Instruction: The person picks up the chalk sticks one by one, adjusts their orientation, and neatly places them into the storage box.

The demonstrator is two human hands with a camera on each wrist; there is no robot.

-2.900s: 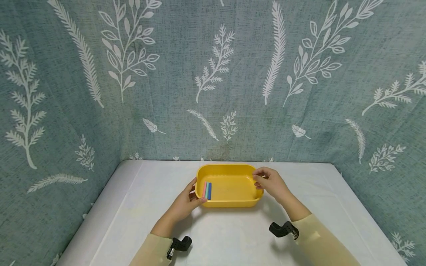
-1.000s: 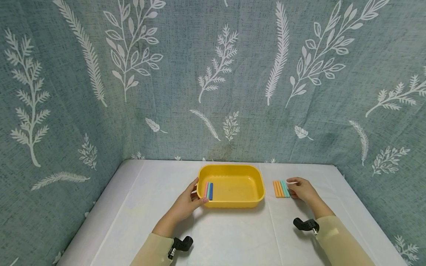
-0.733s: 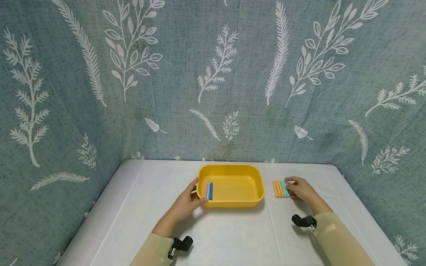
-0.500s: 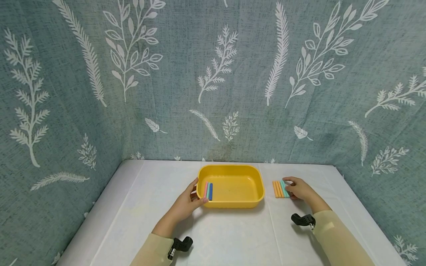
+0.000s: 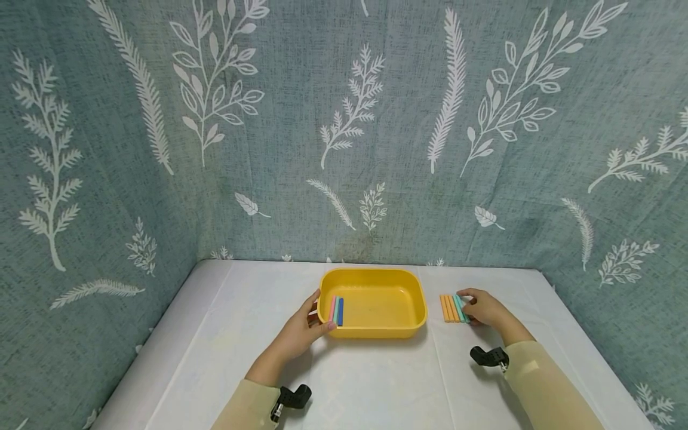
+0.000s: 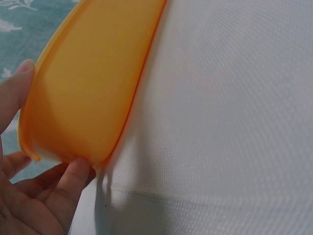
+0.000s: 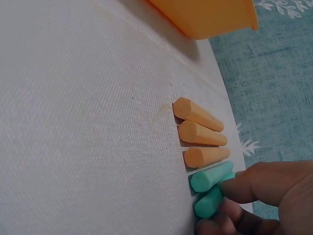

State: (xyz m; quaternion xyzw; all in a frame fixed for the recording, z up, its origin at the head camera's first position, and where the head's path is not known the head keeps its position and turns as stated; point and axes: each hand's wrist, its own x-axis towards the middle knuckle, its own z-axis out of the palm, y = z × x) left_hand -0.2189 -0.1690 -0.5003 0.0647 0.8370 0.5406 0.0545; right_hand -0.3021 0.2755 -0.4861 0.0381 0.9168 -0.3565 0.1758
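Note:
A yellow plastic tray [image 5: 376, 333] stands on the white-covered table, gripped at its left end by my left hand [image 5: 298, 331], thumb at the near rim and fingers round the outer side. Inside it, by that end, lie a pink chalk [image 5: 332, 309], a green chalk [image 5: 336, 310] and a blue chalk [image 5: 341, 312]. Right of the tray, three orange chalks [image 7: 201, 133] and two green ones lie in a row. My right hand [image 5: 484, 309] pinches the outermost green chalk [image 7: 209, 202], which is slanted against the neighbouring green chalk [image 7: 211, 176]; the fingers partly hide it.
The white tablecloth [image 5: 371, 382] covers the table up to a teal curtain [image 5: 279, 149] with white leaf prints, which hangs behind and at both sides. A black wrist camera [image 5: 294, 396] sits on the left sleeve, and another camera [image 5: 489, 357] on the right.
From the tray's right end, my right hand has moved right to the chalk row, then slightly left, and the outermost green chalk now slants. My left hand stays on the tray.

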